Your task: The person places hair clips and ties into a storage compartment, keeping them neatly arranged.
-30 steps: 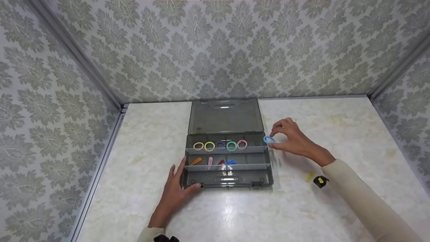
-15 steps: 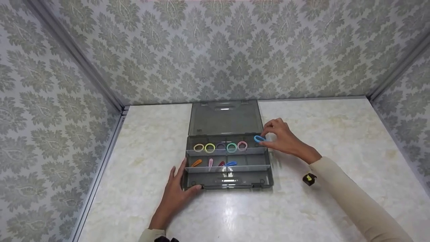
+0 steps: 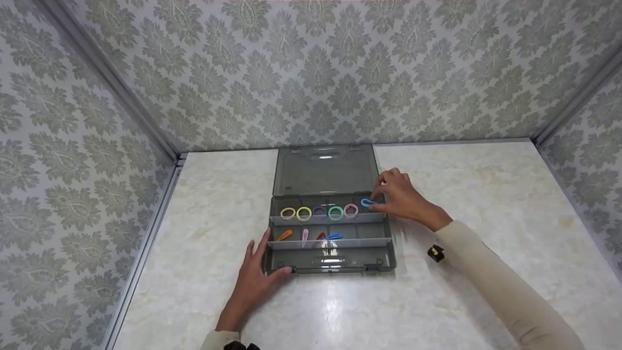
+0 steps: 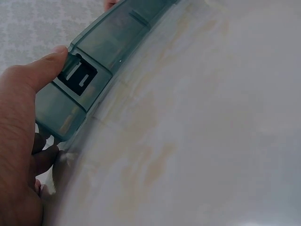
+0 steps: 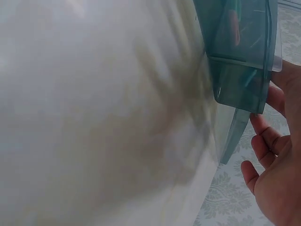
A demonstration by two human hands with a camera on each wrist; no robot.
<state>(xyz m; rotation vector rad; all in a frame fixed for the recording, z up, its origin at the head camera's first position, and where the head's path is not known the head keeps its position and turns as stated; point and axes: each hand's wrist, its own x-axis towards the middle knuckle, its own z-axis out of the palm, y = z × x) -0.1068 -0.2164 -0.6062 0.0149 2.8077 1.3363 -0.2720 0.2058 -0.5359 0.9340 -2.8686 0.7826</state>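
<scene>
In the head view, my right hand (image 3: 401, 197) pinches a light blue hair tie (image 3: 365, 202) between thumb and fingers, over the right end of the back compartment of a smoky clear storage box (image 3: 301, 258). Several hair ties line that compartment, among them a yellow hair tie (image 3: 298, 214), a green hair tie (image 3: 330, 214) and a pink hair tie (image 3: 345, 211). The middle compartment holds snap hair clips, including an orange clip (image 3: 285, 236) and a blue clip (image 3: 334, 236). My left hand (image 3: 255, 282) grips the box's front left corner, thumb beside the latch (image 4: 77, 75).
The box's hinged lid (image 3: 325, 177) lies back toward the patterned wall (image 3: 316, 73). A small black device (image 3: 436, 253) sits by the right sleeve (image 3: 495, 272). Marbled tabletop (image 3: 218, 194) surrounds the box, with a wall on either side.
My right hand has moved left with the blue hair tie, from beside the box to over its back compartment. A yellow-green piece on the table has become hidden near the sleeve. My left hand stays put.
</scene>
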